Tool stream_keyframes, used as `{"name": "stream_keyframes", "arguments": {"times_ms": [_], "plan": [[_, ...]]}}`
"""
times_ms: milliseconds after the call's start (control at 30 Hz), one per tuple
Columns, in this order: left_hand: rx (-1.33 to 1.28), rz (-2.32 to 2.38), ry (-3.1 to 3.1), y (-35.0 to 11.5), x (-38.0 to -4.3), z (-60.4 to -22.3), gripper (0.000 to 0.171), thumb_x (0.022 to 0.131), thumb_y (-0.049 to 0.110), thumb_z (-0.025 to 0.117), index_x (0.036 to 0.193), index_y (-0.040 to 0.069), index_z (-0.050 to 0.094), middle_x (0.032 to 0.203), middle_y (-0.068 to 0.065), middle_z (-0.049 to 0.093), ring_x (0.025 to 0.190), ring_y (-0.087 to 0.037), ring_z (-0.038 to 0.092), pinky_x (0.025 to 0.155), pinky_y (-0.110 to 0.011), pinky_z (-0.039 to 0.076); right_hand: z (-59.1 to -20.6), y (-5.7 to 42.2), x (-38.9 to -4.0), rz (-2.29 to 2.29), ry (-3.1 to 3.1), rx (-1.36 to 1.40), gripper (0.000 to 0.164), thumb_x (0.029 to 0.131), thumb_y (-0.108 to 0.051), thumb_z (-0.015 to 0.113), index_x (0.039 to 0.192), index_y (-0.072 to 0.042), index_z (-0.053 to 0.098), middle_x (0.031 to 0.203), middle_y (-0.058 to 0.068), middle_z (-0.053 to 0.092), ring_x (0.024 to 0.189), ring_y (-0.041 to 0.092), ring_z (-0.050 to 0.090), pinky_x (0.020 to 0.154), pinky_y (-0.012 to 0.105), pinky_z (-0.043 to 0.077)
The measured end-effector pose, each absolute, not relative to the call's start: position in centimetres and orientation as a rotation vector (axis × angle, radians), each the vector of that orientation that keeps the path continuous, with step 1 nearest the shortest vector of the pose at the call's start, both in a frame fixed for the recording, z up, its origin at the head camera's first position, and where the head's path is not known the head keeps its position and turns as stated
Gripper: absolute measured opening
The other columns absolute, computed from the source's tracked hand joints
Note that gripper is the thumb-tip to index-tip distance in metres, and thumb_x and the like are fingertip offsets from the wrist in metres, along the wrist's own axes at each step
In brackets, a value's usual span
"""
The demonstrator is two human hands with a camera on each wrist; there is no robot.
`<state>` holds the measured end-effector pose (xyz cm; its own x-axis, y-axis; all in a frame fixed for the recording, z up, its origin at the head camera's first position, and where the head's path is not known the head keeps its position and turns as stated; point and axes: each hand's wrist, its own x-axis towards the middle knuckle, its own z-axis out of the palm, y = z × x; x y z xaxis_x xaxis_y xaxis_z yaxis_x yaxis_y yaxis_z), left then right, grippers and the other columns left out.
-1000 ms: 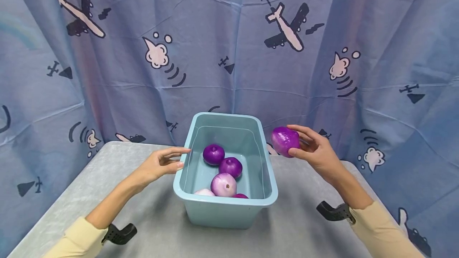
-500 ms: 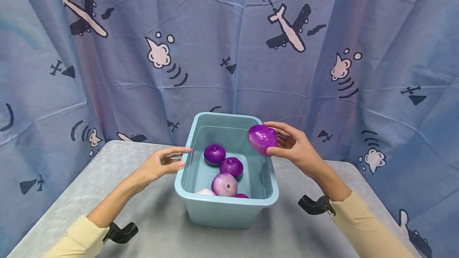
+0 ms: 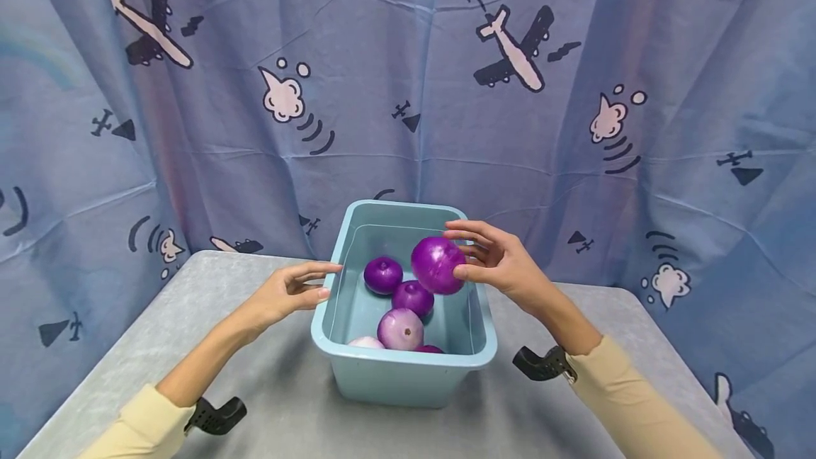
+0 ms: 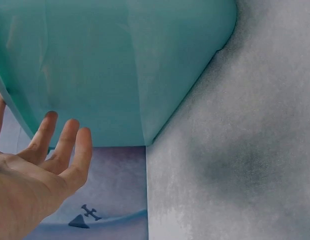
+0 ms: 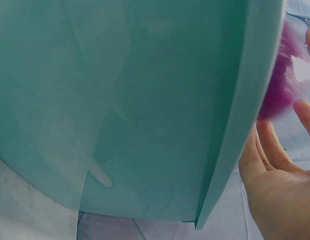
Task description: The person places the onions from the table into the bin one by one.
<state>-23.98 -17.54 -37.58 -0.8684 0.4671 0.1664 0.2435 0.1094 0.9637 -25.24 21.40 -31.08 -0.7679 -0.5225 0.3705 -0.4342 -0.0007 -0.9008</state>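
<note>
In the head view a shiny purple onion (image 3: 436,265) is in the air over the right part of a light blue bin (image 3: 408,367). My right hand (image 3: 500,257) is beside it with fingers spread. The thumb tip overlaps the onion's edge; in the right wrist view the onion (image 5: 282,80) is blurred while the fingers are sharp. Inside the bin lie two dark purple onions (image 3: 383,275) and a paler onion (image 3: 400,330). The front wall partly hides a whitish onion (image 3: 366,342) and a magenta one (image 3: 429,349). My left hand (image 3: 283,296) has loose fingers at the bin's left rim.
The bin stands on a grey cloth-covered table (image 3: 255,388). Behind and around it hangs a blue curtain (image 3: 357,112) printed with planes and clouds. Each wrist wears a black mount (image 3: 217,416).
My right hand has carried the onion leftward from beside the bin to over it. The onion has just turned and dropped lower against the fingers. My left hand has stayed at the rim.
</note>
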Motion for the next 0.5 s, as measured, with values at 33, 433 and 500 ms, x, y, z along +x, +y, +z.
{"name": "stream_keyframes", "arguments": {"times_ms": [33,433,500], "plan": [[0.717,1.852,2.197,-17.5,-24.0,-37.6,0.049,0.098,0.019,0.070,0.144,0.007,0.058,0.142,-0.017,0.056,0.120,-0.029,0.062,0.093,-0.041,0.054,-31.1,21.5,-25.2,-1.912,2.161,-1.045,0.060,0.089,0.002,0.077,0.144,-0.008,0.055,0.141,0.018,0.054,0.125,0.037,0.057,0.097,0.046,0.052],[0.734,1.898,2.204,-17.2,-23.4,-38.0,0.046,0.100,0.018,0.066,0.145,0.008,0.056,0.146,-0.018,0.052,0.125,-0.030,0.058,0.097,-0.041,0.051,-32.1,24.8,-24.5,-1.931,2.421,-0.870,0.030,0.097,-0.003,0.069,0.127,0.003,0.064,0.124,0.026,0.063,0.110,0.034,0.066,0.090,0.040,0.056],[0.758,1.957,2.176,-17.1,-23.1,-38.1,0.046,0.104,0.018,0.059,0.149,0.008,0.051,0.149,-0.016,0.048,0.131,-0.032,0.052,0.101,-0.044,0.049,-32.7,25.6,-24.6,-1.916,2.493,-0.854,0.026,0.100,-0.004,0.066,0.124,0.004,0.066,0.120,0.025,0.065,0.106,0.030,0.069,0.088,0.040,0.057]]}}
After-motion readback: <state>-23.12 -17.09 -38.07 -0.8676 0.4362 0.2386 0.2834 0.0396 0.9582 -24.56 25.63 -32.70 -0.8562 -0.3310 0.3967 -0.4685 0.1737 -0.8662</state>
